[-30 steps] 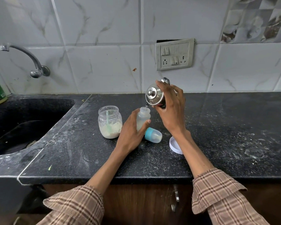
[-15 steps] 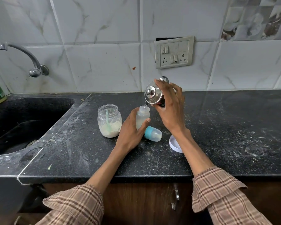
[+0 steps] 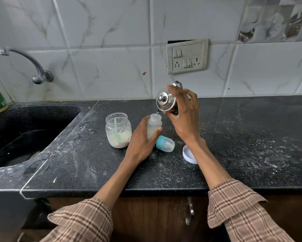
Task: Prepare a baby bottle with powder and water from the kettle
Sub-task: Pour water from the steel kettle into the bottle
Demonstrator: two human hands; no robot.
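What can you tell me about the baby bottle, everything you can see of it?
The baby bottle is small, translucent, seemingly plastic, standing upright on the black counter with its mouth open and its teat cap off. Cloudy whitish contents show inside. The left hand grips its lower body, thumb across the front. A thin stream runs into its mouth from the steel kettle, tilted just above by the right hand. The powder jar stands beside it, apart.

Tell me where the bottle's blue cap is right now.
In the head view, the blue cap lies on its side on the black counter, just right of the left hand gripping the baby bottle, left of the white lid.
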